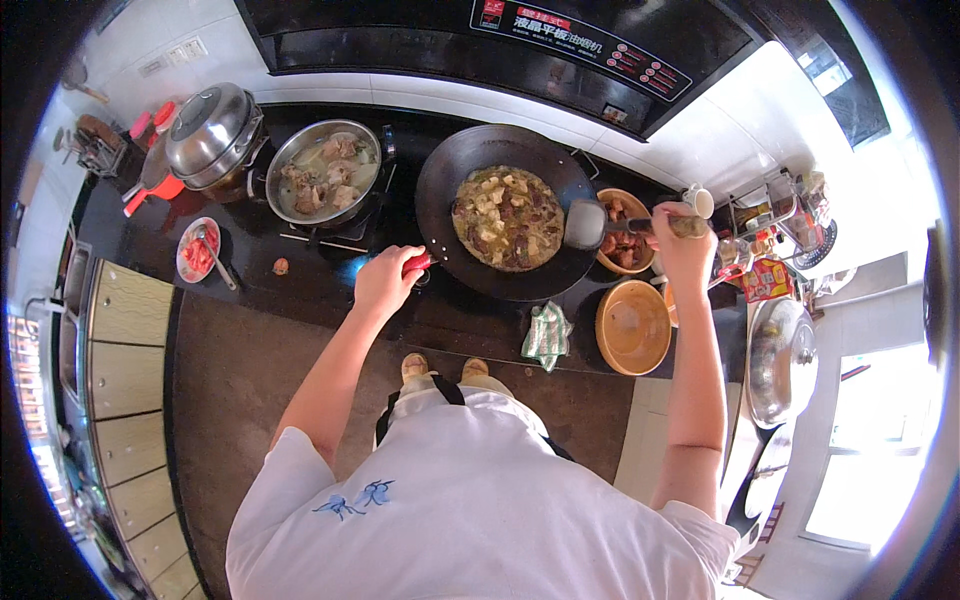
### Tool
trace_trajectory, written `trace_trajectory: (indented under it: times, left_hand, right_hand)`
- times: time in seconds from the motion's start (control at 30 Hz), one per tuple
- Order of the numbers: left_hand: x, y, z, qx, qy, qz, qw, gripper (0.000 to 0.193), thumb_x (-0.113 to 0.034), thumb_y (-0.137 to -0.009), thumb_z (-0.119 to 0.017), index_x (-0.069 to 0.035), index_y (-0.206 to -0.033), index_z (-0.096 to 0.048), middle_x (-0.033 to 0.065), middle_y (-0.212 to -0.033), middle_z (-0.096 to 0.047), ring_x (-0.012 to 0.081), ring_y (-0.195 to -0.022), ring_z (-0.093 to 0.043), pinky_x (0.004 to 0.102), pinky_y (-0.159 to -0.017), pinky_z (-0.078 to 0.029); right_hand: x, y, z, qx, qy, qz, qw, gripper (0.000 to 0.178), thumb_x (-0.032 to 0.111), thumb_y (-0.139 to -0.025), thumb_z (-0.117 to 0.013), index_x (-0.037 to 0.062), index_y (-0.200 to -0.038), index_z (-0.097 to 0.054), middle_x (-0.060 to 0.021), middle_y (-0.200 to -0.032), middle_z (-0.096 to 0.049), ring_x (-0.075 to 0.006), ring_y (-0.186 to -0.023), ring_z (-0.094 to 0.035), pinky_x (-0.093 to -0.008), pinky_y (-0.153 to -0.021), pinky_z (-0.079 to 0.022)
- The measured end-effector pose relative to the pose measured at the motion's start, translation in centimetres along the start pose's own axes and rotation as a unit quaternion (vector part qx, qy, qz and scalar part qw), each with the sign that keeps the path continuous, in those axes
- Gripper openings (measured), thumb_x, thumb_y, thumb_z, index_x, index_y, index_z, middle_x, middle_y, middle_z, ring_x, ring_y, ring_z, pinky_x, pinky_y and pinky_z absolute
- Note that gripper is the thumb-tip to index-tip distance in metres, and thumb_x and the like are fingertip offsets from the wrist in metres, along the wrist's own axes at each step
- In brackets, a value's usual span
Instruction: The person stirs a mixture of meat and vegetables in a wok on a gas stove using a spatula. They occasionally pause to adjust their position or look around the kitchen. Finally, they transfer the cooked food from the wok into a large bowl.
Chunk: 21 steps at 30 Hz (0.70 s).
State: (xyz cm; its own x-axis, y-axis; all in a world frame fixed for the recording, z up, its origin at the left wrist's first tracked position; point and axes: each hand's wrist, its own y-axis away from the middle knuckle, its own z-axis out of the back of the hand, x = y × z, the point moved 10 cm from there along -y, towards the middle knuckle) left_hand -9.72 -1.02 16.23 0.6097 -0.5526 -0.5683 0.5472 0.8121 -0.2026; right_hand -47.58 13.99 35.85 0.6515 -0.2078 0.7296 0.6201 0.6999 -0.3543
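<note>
My left hand (382,284) is closed around the red handle (419,263) of a large dark wok (436,200). Inside the wok lies a brothy stew (507,215) with pale chunks and dark pieces. My right hand (684,240) grips a spatula (586,224) by its dark shaft and wooden end. The spatula's grey blade is over the wok's right rim, apart from the stew; whether it touches the rim I cannot tell. Under the spatula's shaft stands a tan bowl with reddish-brown meat pieces (626,250), partly hidden by my right hand.
Left of the wok, a steel pot (283,203) of meat in broth sits on the stove. A domed steamer (208,150) and a bowl with red slices and a spoon (200,252) are farther left. A checked cloth (548,335) and tan bowl (634,328) lie near the front edge.
</note>
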Motion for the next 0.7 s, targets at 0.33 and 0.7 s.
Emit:
trace_trajectory:
  times: [0.33,0.7]
  left_hand:
    - [1.4,-0.1,-0.1,0.013,-0.002,0.094,0.995,0.052,-0.023,-0.079,-0.082,-0.01,-0.111,-0.043,0.0115,-0.092,-0.071,0.0343,-0.082,-0.07,0.0449,-0.069,-0.054]
    - [2.1,0.1,-0.6,0.005,0.006,0.095,0.995,0.053,-0.022,-0.078,-0.082,-0.011,-0.11,-0.042,0.0105,-0.091,-0.071,0.0343,-0.081,-0.07,0.0449,-0.068,-0.053]
  right_hand:
    - [-17.1,2.9,-8.0,-0.028,-0.344,-0.25,0.905,0.028,0.018,-0.093,-0.064,-0.0067,-0.106,-0.058,-0.0228,-0.098,-0.068,-0.0315,-0.083,-0.073,-0.0366,-0.072,-0.065]
    - [-2.0,10.1,-9.3,0.057,-0.19,0.08,0.977,0.018,-0.002,-0.089,-0.066,-0.0018,-0.106,-0.069,-0.0133,-0.106,-0.07,-0.0206,-0.087,-0.073,-0.0285,-0.078,-0.058]
